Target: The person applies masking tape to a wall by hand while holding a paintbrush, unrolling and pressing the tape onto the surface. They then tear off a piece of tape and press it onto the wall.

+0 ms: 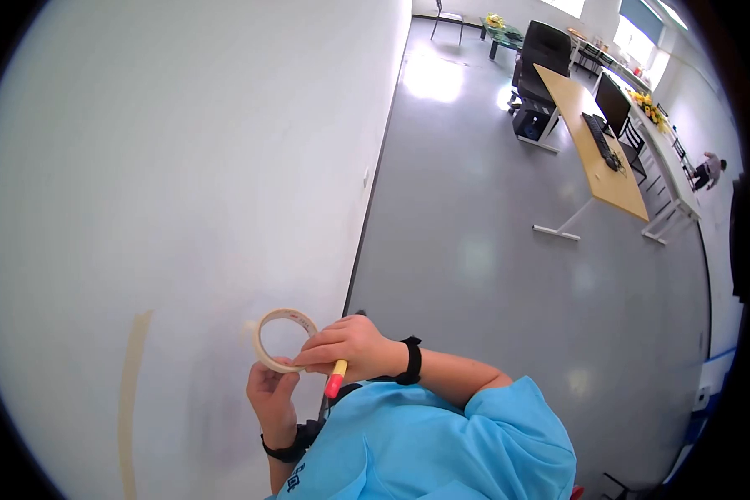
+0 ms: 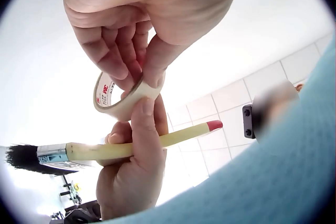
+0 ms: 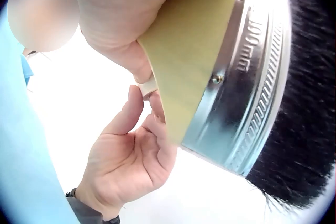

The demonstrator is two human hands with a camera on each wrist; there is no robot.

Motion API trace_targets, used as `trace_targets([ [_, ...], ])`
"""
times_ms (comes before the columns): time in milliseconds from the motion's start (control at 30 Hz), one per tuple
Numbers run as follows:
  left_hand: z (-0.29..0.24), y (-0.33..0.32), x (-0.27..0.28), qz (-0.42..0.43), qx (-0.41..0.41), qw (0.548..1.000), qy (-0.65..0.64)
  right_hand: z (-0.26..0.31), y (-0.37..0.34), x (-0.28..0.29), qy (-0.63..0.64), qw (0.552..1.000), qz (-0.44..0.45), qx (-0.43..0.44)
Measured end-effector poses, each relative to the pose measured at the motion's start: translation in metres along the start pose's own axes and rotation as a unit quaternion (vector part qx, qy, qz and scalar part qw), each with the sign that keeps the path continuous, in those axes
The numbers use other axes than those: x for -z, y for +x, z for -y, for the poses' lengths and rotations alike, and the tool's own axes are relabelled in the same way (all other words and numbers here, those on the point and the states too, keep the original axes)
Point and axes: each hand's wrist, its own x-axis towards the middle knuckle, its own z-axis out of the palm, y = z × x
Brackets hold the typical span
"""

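A roll of cream masking tape (image 1: 262,348) (image 2: 126,109) (image 3: 148,87) is held between both hands, close to a white wall (image 1: 208,167). My left hand (image 1: 273,402) (image 2: 152,11) (image 3: 134,163) pinches its edge with thumb and fingertips. The right hand (image 1: 352,345) (image 2: 132,179) (image 3: 123,16) grips the other side of the roll and also a wide paintbrush (image 2: 94,152) (image 3: 189,45). Yellow with a red tip, the brush's handle (image 1: 338,377) crosses the right palm; black bristles show in both wrist views.
A long beige tape strip (image 1: 130,400) runs down the wall on the left. Across the grey floor (image 1: 458,283) stand a wooden desk (image 1: 587,142), an office chair (image 1: 543,62) and a white table (image 1: 662,154). A person (image 1: 708,170) is at the far right.
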Motion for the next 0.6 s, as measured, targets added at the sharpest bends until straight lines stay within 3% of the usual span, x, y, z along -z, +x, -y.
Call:
trace_targets([
  [200, 0.000, 0.002, -0.001, 0.007, 0.007, 1.000, -0.013, 0.000, -0.003, 0.001, 0.015, 1.000, 0.016, -0.014],
  [367, -0.002, 0.001, -0.006, -0.006, 0.002, 1.000, -0.003, 0.002, -0.006, 0.000, 0.017, 0.992, 0.076, -0.095],
  [600, 0.002, -0.003, -0.008, -0.029, -0.022, 0.999, 0.021, 0.005, -0.007, -0.004, 0.035, 0.989, 0.064, -0.126],
])
